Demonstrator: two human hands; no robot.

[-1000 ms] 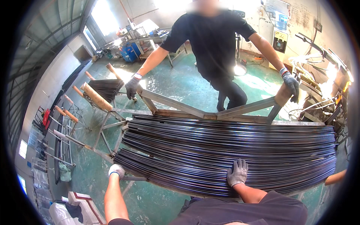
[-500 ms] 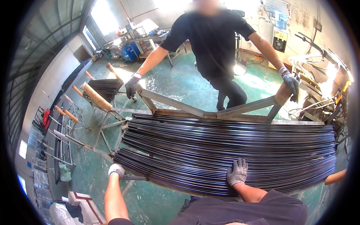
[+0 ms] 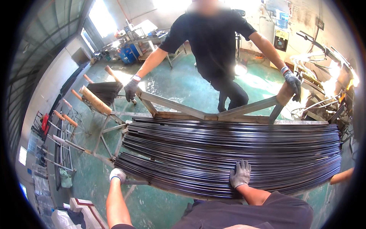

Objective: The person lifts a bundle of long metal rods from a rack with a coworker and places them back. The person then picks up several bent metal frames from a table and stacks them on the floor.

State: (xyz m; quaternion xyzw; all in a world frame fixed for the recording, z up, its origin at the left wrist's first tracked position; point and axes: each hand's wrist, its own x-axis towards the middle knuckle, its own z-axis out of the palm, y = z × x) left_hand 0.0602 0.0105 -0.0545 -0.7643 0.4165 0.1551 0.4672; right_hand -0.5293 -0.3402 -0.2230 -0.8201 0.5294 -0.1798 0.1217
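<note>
Many long, thin dark metal rods (image 3: 213, 152) lie side by side in a wide layer on a metal frame (image 3: 179, 104). My right hand (image 3: 240, 174), in a grey glove, rests flat on the near rods with its fingers stretched out. At the near left corner, by the rods' ends, my left hand (image 3: 117, 175) curls around the frame in a white-and-grey glove; its fingertips are hidden. Across the rods stands a person in dark clothes, whose gloved hands, one at the left (image 3: 131, 88) and one at the right (image 3: 292, 84), touch the far uprights of the frame.
Another bundle of rods (image 3: 103, 92) sits on a rack with padded posts (image 3: 95, 100) at the left. A workbench (image 3: 152, 40) with a blue drum (image 3: 128, 55) stands behind. A water dispenser (image 3: 281, 38) and piled equipment (image 3: 324, 95) are at the right.
The whole view has shifted slightly. Both my hands stay at the same places on the rods and frame, and the other person's hands remain on the far uprights.
</note>
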